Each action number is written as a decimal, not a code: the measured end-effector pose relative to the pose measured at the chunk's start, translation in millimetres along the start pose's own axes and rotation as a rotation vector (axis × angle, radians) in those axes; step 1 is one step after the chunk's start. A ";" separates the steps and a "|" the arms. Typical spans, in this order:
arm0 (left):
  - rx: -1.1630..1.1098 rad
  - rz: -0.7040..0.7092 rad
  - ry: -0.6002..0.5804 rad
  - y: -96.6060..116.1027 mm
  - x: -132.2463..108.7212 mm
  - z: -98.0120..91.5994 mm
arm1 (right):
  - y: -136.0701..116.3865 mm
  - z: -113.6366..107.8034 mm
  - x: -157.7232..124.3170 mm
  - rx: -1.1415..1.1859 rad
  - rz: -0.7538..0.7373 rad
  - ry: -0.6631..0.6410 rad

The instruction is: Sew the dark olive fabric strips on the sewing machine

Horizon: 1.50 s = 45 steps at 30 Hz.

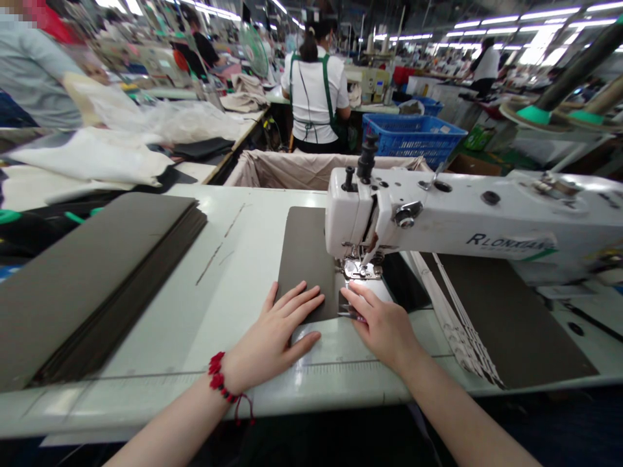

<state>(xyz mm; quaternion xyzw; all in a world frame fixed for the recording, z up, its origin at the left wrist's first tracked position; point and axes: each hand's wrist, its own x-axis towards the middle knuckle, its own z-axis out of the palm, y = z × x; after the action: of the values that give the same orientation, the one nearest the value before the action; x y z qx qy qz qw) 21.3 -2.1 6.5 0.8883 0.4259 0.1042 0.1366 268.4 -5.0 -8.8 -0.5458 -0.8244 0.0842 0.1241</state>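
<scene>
Left hand [278,327] lies flat, fingers spread, on the fabric piece [305,259]; right hand [379,324] presses its edge beside the sewing machine [467,224].

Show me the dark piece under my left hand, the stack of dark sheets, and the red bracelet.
dark piece [304,250]: head view, on its bare middle.
stack of dark sheets [97,272]: head view, on the middle of the top sheet.
red bracelet [215,375]: head view, on its red beads.
</scene>
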 end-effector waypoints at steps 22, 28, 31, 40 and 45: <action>0.053 -0.001 0.044 -2.4 0.4 6.7 | 1.5 2.0 0.5 0.013 0.010 0.004; 0.089 -0.002 0.016 -2.7 0.4 7.2 | 1.2 0.3 0.4 0.017 0.008 0.004; 0.090 -0.004 0.017 -2.4 1.0 7.1 | 1.0 0.0 0.8 0.021 0.010 0.002; 0.025 -0.015 0.020 0.0 -0.7 3.3 | 0.9 0.0 0.6 0.036 0.015 0.021; -0.057 -0.049 0.059 -1.6 11.7 -7.0 | -0.6 -2.9 -0.1 0.044 0.022 0.026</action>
<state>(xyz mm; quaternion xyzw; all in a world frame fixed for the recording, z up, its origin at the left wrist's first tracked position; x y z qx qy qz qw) 25.3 9.2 13.3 0.8698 0.4483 0.1392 0.1518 268.8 -5.3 -5.9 -0.5531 -0.8145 0.0963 0.1460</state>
